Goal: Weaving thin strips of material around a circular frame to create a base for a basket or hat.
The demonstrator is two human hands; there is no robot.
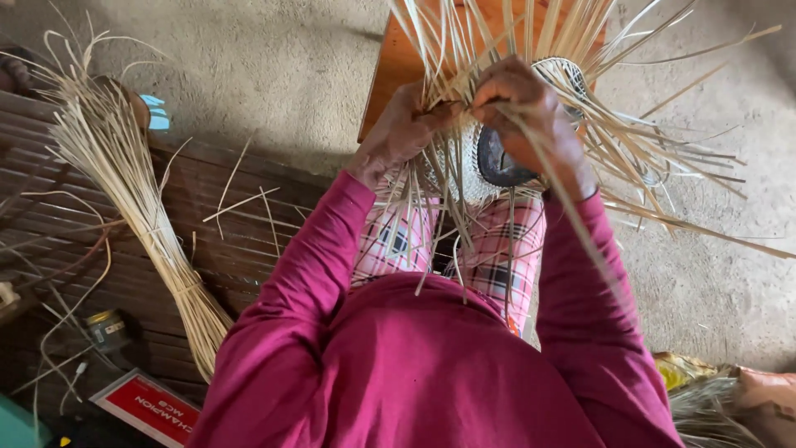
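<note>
Head view: my left hand (398, 133) and right hand (518, 112) are both closed on pale cane strips (613, 141) fanning from a half-woven basket (497, 158), held over my plaid-clad knees (489, 249). Far behind it stands an orange stool (398, 62). A tied bundle of cane (141, 207) lies left on the slatted floor (240, 241)

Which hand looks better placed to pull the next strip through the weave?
Probably the right hand: it pinches strips at the woven piece. The left hand grips the loose strips beside it.
</note>
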